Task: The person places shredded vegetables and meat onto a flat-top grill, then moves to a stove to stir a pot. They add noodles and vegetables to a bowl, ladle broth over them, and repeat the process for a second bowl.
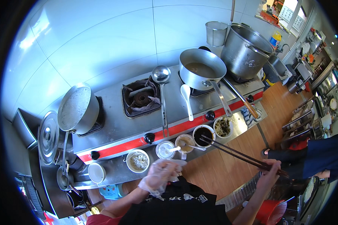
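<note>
My right hand grips a pair of long dark chopsticks. Their tips reach over a white bowl of dark liquid. My left hand, in a clear plastic glove, is raised before my chest with its fingers curled; whether it holds anything is unclear. Nearest to it are a white bowl of pale, lumpy food, a tub of white powder with a white spoon, and a cup of tan paste with a spoon. A bowl of dark and pale shreds stands farther right.
On the stove sit a saucepan of frothy liquid, a saucepan of brownish liquid and a tall stockpot. A ladle and a white spoon lie between burners. Another person stands at right.
</note>
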`<state>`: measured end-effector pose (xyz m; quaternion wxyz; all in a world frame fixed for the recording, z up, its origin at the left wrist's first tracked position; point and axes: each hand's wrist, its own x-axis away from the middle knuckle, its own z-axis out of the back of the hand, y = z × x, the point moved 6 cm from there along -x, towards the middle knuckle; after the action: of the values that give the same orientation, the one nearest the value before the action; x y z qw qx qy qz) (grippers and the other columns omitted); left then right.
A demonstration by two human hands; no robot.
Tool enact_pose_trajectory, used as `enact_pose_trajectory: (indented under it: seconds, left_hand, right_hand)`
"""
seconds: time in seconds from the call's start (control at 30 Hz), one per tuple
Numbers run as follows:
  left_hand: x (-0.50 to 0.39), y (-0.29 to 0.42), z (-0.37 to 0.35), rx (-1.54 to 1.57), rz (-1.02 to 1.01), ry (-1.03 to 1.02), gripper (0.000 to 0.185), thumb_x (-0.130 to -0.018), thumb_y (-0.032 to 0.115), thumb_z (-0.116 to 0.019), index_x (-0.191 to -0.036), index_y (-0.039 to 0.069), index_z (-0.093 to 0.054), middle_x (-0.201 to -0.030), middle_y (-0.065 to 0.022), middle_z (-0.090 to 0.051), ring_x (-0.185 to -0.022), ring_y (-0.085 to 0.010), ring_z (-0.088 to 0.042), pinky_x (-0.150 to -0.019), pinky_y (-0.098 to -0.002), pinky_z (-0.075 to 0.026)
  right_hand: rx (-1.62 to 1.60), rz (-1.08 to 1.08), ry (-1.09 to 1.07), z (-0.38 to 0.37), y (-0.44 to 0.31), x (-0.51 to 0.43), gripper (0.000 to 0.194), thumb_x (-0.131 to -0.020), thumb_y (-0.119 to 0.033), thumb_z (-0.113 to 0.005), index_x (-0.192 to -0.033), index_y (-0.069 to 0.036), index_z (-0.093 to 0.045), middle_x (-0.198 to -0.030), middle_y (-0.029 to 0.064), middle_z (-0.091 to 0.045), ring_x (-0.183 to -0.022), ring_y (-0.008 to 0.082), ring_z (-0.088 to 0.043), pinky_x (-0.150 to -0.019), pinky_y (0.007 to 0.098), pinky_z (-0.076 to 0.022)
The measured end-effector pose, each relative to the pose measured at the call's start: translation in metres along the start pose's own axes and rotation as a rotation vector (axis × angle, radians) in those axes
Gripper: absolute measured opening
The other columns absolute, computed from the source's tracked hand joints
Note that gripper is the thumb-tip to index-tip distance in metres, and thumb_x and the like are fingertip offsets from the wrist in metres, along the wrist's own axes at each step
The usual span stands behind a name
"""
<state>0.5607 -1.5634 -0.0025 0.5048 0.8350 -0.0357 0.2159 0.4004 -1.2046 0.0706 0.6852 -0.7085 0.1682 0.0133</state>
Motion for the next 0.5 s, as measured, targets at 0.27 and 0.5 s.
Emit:
enact_pose_trajectory:
  seconds: [0.27, 0.5]
  left_hand:
    - [0.024, 0.002, 0.052, 0.118, -0.061, 0.362, 0.02, -0.094, 0.018, -0.058, -0.101, -0.001, -0.06, -0.089, -0.008, -0.062, -0.068, -0.0102, -0.057, -0.055, -0.0222, -0.047]
    - [0.039, 0.008, 0.079, 0.177, -0.085, 0.394, 0.019, -0.092, 0.017, -0.06, -0.099, 0.0, -0.06, -0.088, -0.0078, -0.061, -0.066, -0.0106, -0.057, -0.054, -0.0222, -0.045]
  right_hand:
    - [-0.01, -0.095, 0.142, -0.004, 0.042, 0.001, 0.037, -0.097, -0.04, -0.05, -0.086, -0.004, -0.051, -0.077, 0.01, -0.059, -0.061, 0.0175, -0.063, -0.05, 0.0261, -0.056]
    - [-0.233, -0.205, 0.426, 0.042, 0.033, 0.022, 0.041, -0.094, -0.045, -0.054, -0.083, -0.006, -0.056, -0.075, 0.0081, -0.062, -0.061, 0.015, -0.063, -0.048, 0.0228, -0.0553]
